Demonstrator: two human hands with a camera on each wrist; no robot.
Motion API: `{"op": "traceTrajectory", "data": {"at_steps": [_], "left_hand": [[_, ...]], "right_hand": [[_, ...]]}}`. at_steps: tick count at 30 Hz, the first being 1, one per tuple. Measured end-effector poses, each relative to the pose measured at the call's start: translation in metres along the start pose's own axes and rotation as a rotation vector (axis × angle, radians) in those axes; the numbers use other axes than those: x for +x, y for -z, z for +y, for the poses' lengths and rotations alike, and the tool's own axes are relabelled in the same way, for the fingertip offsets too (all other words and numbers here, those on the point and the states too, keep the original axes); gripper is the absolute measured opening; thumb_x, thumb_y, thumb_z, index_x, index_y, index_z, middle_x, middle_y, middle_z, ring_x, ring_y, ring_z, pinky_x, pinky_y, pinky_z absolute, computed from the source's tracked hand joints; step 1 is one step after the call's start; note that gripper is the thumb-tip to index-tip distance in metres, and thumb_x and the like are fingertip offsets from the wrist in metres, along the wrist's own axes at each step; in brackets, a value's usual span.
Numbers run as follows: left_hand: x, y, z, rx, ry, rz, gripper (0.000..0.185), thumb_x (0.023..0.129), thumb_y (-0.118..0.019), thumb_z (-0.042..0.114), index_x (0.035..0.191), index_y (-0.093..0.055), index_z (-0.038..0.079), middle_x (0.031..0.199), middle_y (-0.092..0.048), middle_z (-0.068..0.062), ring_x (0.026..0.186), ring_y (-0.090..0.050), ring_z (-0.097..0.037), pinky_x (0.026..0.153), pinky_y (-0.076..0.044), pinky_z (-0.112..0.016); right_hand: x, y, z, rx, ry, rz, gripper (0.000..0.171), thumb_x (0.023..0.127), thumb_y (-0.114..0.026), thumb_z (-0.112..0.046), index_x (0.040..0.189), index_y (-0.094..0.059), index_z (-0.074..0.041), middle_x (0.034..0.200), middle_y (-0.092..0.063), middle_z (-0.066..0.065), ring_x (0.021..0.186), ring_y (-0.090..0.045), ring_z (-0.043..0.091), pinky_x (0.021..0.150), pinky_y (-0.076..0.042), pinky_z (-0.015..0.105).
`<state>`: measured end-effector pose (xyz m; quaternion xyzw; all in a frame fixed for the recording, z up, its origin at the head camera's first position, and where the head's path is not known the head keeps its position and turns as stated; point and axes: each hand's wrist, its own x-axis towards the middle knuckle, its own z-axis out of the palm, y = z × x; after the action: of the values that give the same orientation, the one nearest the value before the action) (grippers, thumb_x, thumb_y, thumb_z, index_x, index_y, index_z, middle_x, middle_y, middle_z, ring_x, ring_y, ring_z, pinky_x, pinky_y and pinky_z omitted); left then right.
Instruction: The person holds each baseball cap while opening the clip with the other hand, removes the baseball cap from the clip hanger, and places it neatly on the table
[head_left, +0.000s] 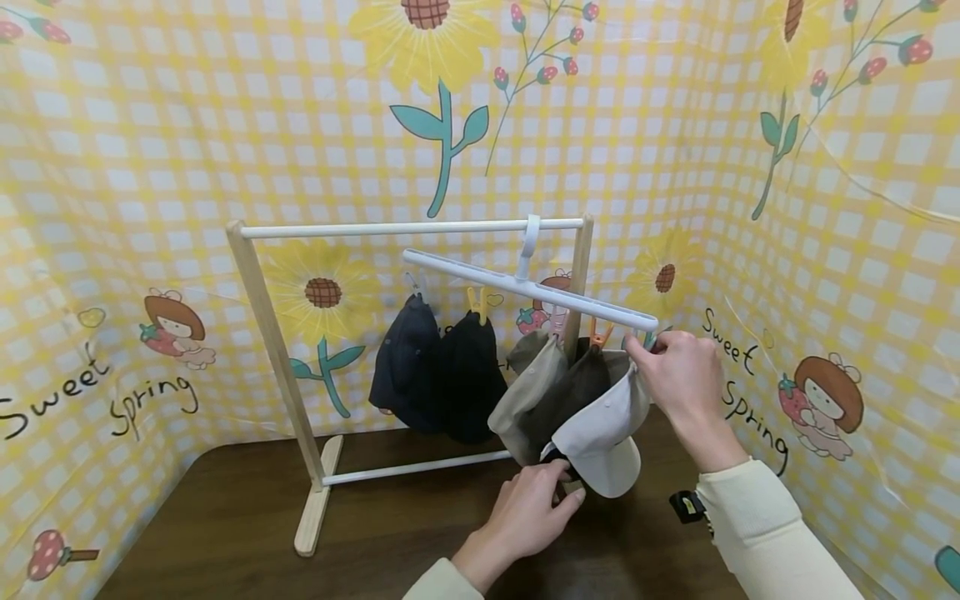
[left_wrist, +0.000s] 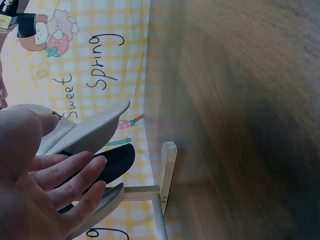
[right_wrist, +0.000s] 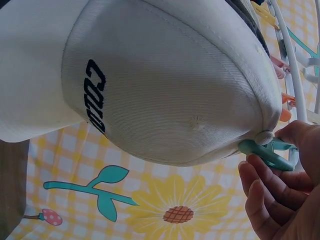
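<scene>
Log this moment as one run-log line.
Right hand: pinching teal clip at white cap | Left hand: fingers loosely extended near cap brims, contact unclear | Hanger: hooked on rack, right end lower

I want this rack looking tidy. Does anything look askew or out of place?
Yes, the hanger slants down toward the white cap in the head view, out of line with the nearly level top rail. It may be partly swung forward. Nothing looks spilled or damaged.
</scene>
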<state>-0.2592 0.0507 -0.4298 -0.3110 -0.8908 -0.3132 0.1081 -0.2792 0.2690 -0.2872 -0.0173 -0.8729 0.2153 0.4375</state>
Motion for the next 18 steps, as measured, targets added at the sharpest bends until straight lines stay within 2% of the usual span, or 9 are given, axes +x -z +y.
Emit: {"op": "traceTrajectory", "data": {"at_steps": [5,12,18], "left_hand": [[0.003,-0.004,0.000,-0.059,0.019,-0.012,0.025,0.098,-0.066,0.035,0.113,-0.070,0.016,0.105,-0.075,0.004,0.077,-0.064,-0.002,0.061,-0.050,-0.032],[0.005,-0.010,0.001,-0.170,0.055,0.016,0.012,0.098,-0.068,0.030,0.104,-0.071,0.020,0.087,-0.071,0.015,0.070,-0.059,0.004,0.062,-0.049,-0.031],[0.007,-0.013,0.003,-0.259,0.115,0.017,0.009,0.099,-0.067,0.029,0.098,-0.072,0.022,0.082,-0.071,0.017,0.067,-0.058,0.006,0.063,-0.049,-0.032]], "right_hand": [[-0.001,0.000,0.000,-0.001,0.003,0.001,0.051,0.092,-0.074,-0.037,0.052,-0.059,-0.009,0.047,-0.050,0.003,0.040,-0.042,0.019,0.038,-0.029,0.030],[-0.002,0.000,0.000,-0.004,-0.001,-0.003,0.051,0.092,-0.073,-0.039,0.053,-0.059,-0.009,0.048,-0.051,0.003,0.041,-0.042,0.019,0.039,-0.029,0.030],[-0.002,0.001,0.000,-0.002,-0.001,0.003,0.052,0.092,-0.073,-0.039,0.051,-0.057,-0.010,0.046,-0.049,0.003,0.040,-0.041,0.018,0.038,-0.028,0.030]]}}
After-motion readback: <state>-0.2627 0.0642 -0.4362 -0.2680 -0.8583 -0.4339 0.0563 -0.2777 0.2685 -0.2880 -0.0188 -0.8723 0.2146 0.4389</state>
